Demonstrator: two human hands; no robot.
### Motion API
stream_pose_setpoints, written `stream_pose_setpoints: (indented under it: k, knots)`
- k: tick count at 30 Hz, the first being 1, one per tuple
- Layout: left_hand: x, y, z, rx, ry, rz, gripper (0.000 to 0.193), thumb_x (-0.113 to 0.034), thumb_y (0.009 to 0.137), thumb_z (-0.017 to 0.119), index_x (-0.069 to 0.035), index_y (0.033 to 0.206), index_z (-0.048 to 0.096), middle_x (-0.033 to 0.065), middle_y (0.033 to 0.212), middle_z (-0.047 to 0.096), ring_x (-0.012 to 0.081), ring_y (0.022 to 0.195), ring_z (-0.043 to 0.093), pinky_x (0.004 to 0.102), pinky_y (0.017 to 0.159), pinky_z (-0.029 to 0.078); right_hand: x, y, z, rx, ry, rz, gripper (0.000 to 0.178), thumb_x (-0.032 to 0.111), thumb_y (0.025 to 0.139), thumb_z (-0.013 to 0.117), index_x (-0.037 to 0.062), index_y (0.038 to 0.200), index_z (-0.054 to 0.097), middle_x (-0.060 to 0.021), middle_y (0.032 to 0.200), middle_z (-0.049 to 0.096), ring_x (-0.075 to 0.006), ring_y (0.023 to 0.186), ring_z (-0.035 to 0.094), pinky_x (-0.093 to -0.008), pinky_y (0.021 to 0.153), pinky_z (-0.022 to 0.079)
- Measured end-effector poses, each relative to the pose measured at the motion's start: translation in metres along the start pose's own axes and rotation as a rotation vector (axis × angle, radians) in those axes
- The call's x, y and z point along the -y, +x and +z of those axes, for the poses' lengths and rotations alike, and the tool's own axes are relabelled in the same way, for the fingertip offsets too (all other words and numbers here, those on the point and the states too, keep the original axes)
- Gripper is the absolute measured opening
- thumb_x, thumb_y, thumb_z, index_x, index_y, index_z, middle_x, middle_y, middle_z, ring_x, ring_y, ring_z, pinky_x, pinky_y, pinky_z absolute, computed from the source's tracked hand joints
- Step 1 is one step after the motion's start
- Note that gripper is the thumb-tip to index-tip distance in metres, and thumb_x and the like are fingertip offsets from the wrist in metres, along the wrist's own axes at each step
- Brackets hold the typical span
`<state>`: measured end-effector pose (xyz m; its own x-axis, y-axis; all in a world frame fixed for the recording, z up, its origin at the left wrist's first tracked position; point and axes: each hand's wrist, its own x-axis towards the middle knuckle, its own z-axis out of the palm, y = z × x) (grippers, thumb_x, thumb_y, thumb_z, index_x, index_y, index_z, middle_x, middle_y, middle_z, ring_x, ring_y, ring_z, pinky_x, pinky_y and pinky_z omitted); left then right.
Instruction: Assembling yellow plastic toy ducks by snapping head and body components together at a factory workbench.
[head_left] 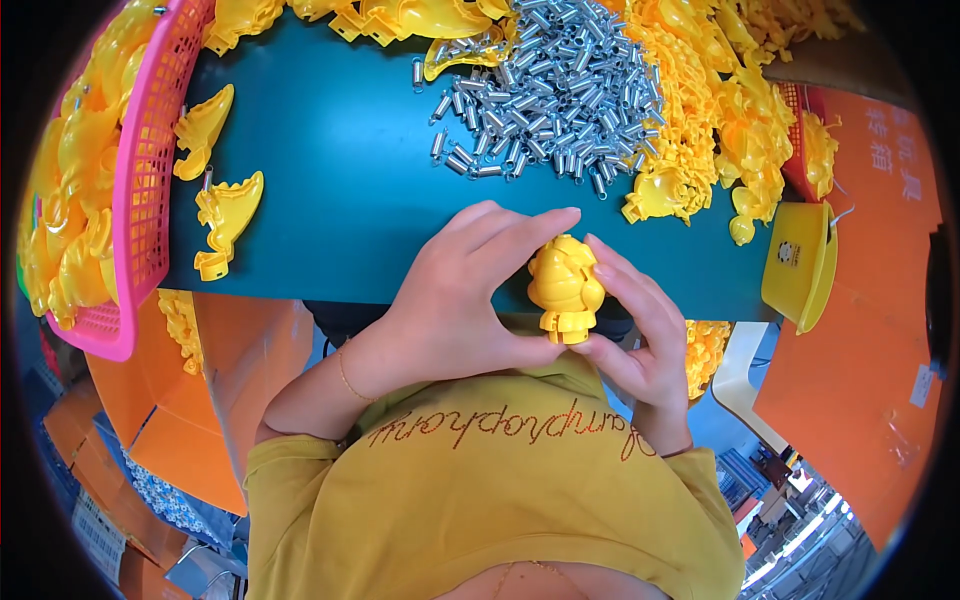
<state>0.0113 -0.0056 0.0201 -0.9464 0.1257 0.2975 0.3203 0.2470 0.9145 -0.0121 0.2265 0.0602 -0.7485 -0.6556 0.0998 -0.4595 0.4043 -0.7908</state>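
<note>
Between my two hands, just in front of the table's near edge, is a yellow plastic toy figure (565,280) with a rounded body and a scalloped narrower end toward me. My left hand (470,275) closes on its left side, thumb near the lower end and fingers at the top. My right hand (640,330) grips the right side with fingers and thumb. Beyond my hands lies a heap of small metal coil springs (560,90) on the green tabletop (330,150). Two loose yellow shell pieces (232,215) lie at the table's left.
A pink basket (140,190) full of yellow parts stands at the left edge. Piles of yellow plastic pieces (680,110) cover the far right. A yellow bin (797,265) hangs at the right edge, beside an orange surface (850,380). Orange cartons (180,420) stand below left.
</note>
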Motion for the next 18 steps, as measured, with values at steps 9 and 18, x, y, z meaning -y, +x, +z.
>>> stream_pose_setpoints:
  k: [9,18]
  knots:
    - [0.001,-0.001,-0.001,-0.008,-0.004,-0.028,0.083,-0.02,0.056,0.09,-0.011,0.135,0.064,0.0037,0.094,0.064,0.0207,0.082,0.06,0.034,0.08,0.049,-0.003,-0.002,0.003,-0.02,-0.015,0.02,0.069,0.028,0.079,0.085,0.0017,0.138,0.06,-0.0214,0.136,0.063,-0.035,0.12,0.063,-0.0409,0.096,0.051]
    - [-0.003,-0.001,0.005,-0.025,0.071,-0.028,0.081,-0.03,0.055,0.096,-0.008,0.126,0.065,0.008,0.097,0.065,0.0288,0.088,0.063,0.039,0.08,0.052,0.003,0.002,0.029,-0.316,-0.316,-0.056,0.072,0.016,0.072,0.092,0.0006,0.135,0.062,-0.0207,0.136,0.062,-0.0289,0.116,0.065,-0.0388,0.091,0.056]
